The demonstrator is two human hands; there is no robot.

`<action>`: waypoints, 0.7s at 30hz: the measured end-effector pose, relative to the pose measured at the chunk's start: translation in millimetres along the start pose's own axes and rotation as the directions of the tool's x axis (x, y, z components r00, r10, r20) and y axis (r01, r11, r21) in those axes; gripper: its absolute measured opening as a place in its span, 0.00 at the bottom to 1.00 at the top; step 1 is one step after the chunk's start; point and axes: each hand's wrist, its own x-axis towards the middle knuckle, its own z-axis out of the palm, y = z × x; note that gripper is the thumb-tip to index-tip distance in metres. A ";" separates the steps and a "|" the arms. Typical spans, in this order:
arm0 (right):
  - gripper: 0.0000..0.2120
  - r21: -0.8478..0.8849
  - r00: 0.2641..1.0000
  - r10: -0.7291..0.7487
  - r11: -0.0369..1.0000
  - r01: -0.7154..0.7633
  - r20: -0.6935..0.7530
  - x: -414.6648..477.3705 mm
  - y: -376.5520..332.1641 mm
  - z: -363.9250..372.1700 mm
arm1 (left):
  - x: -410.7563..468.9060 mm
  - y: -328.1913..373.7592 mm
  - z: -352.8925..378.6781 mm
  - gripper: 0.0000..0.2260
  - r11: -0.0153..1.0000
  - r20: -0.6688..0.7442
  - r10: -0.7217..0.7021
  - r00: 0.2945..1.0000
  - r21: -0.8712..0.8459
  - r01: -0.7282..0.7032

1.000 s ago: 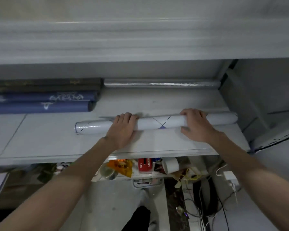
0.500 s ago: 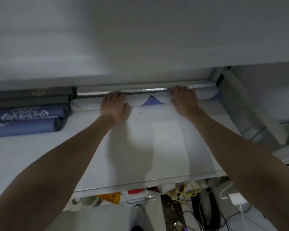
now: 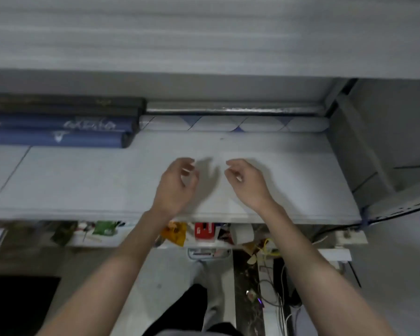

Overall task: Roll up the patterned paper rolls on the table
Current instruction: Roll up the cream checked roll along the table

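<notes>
- Look to the far edge of the table for the white patterned roll: fully wound, lying lengthwise, right against the silver roll behind it, left end just beside the blue rolls.
- Note the left hand and right hand near each other over the bare middle of the table, well apart from every roll, gripping nothing.
- Read the fingers as loosely curled and a little spread, thumb and forefinger tips of each hand drawn toward each other yet pinching nothing visible; cannot tell whether hovering or brushing the tabletop.
- Judge it light and hollow: thin paper, stiff along its length only while tightly wound, likely to dent under a hard squeeze and to spring loose on a slack release.
- Expect a smooth, perhaps glossy face, so somewhat slippery under dry palms, and prone to rolling freely on the flat top.
- Take hold with both hands set wide along the tube, one toward each end, palms on top and fingers draped over the far side; avoid gripping one end alone, for fear of telescoping.
- Count this roll as probably finished: no loose sheet in sight on the table, with the blue rolls and the dark rolls at the left likewise wound.
</notes>
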 end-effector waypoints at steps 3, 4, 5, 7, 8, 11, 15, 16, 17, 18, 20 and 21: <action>0.10 0.088 0.997 -0.009 0.996 0.002 0.073 -63.6 -11.8 22.2 | -83.3 -2.6 -24.8 0.06 0.980 -0.040 -0.168 0.985 -0.113 0.163; 0.09 0.111 0.995 -0.008 0.994 -0.003 0.095 -81.0 -13.9 29.6 | -108.7 -6.5 -32.6 0.05 0.963 -0.048 -0.233 0.971 -0.151 0.224; 0.08 0.134 0.994 0.001 0.991 -0.016 0.110 -96.3 -15.3 37.0 | -132.3 -11.2 -40.1 0.04 0.942 -0.057 -0.292 0.955 -0.187 0.277; 0.07 0.172 0.986 0.038 0.983 -0.066 0.160 -120.5 -17.3 51.3 | -173.8 -21.5 -53.9 0.03 0.901 -0.079 -0.400 0.913 -0.216 0.376; 0.07 0.174 0.976 0.058 0.980 -0.095 0.208 -129.4 -17.9 58.5 | -191.9 -26.9 -59.5 0.03 0.872 -0.077 -0.458 0.886 -0.235 0.430; 0.07 0.127 0.940 0.095 0.982 -0.143 0.327 -145.7 -21.0 79.4 | -232.5 -43.0 -73.2 0.02 0.756 -0.040 -0.595 0.803 -0.366 0.542; 0.06 0.034 0.879 0.109 0.989 -0.141 0.465 -145.7 -36.0 118.9 | -249.8 -77.5 -106.7 0.03 0.653 -0.119 -0.720 0.684 -0.452 0.608; 0.06 0.007 0.858 0.100 0.993 -0.120 0.503 -144.2 -43.3 132.9 | -252.9 -88.2 -117.4 0.04 0.632 -0.138 -0.743 0.654 -0.467 0.619; 0.06 -0.014 0.839 0.086 0.996 -0.092 0.537 -141.8 -51.9 149.4 | -257.6 -99.6 -128.8 0.05 0.614 -0.159 -0.762 0.627 -0.486 0.623; 0.06 -0.031 0.824 0.069 0.998 -0.063 0.563 -138.4 -61.7 168.5 | -262.2 -111.1 -140.4 0.05 0.601 -0.184 -0.777 0.602 -0.499 0.624; 0.06 -0.054 0.799 0.031 0.999 0.001 0.601 -130.8 -86.6 212.2 | -272.4 -133.8 -166.4 0.05 0.584 -0.232 -0.800 0.554 -0.513 0.629; 0.06 -0.069 0.777 0.020 0.997 0.031 0.629 -127.5 -102.1 236.6 | -278.0 -146.1 -181.1 0.05 0.575 -0.251 -0.811 0.529 -0.516 0.635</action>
